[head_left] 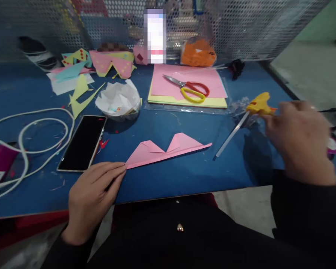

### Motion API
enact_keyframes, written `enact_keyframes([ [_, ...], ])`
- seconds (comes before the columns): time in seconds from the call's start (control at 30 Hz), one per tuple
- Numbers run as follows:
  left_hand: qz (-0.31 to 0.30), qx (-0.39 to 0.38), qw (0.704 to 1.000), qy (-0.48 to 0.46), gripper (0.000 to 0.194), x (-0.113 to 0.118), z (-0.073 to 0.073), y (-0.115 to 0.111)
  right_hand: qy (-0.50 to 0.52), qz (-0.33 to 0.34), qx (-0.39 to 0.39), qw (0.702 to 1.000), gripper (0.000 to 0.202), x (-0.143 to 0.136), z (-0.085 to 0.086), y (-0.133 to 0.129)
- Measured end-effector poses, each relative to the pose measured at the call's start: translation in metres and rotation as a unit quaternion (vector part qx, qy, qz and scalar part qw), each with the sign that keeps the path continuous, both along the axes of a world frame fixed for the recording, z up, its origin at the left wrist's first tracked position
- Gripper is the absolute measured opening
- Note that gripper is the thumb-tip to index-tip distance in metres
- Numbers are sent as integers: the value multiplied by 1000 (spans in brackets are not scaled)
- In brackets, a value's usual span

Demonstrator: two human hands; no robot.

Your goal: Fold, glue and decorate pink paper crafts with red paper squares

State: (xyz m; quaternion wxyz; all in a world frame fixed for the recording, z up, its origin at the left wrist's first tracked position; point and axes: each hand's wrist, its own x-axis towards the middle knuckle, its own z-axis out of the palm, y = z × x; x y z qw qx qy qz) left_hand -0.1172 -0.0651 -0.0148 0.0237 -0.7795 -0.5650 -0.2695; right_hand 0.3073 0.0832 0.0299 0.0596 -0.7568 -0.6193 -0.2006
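My left hand lies at the front of the blue table, its thumb and fingers pinched on the left tip of a folded pink paper. The paper has two raised points with a V-shaped notch between them and a narrow folded strip along its lower edge. On the right, my right hand, smeared by motion, has its fingers closed on a yellow glue gun. A long translucent glue stick juts from the gun toward the lower left. Part of the gun is hidden behind my fingers.
Scissors lie on stacked coloured paper. Left of them are a white paper bowl, a dark-screened phone, a looped white cable and yellow scraps. Pink paper glasses and an orange bundle stand by the mesh panel.
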Motion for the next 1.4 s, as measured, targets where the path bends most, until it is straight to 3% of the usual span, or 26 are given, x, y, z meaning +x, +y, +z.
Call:
enact_keyframes([
  [0.07, -1, -3, 1000, 10, 15, 0, 1, -1, -33, 88, 146, 985, 34, -14, -3, -19],
  [0.13, -3, -6, 1000, 27, 15, -1, 2, -1, -11, 250, 243, 937, 22, -39, -8, -44],
  [0.23, -16, 0, 998, 61, 15, -2, 3, 1, 73, 440, 112, 888, 8, -90, -16, -74],
  [0.3, -24, 10, 997, 78, 16, -3, 4, 2, 88, 487, 66, 866, 8, -119, -24, -82],
  [0.4, -28, 13, 996, 88, 19, -4, 3, 3, 81, 478, 35, 874, 11, -142, -35, -76],
  [0.53, -28, 3, 996, 87, 20, -5, 3, 1, 98, 471, -8, 877, 14, -147, -45, -65],
  [0.83, -3, -10, 998, 58, 14, -2, 6, 2, 141, 439, -46, 886, 14, -151, -46, -72],
  [1.0, 30, 23, 996, 79, 19, 17, 13, 0, 156, 434, -30, 887, 17, -152, -49, -72],
  [1.2, -16, 48, 994, 101, 10, 49, 15, 16, 139, 443, -18, 885, 18, -151, -49, -71],
  [1.4, -29, 13, 992, 121, 12, 55, 15, 27, 119, 446, -39, 886, 19, -151, -45, -76],
])
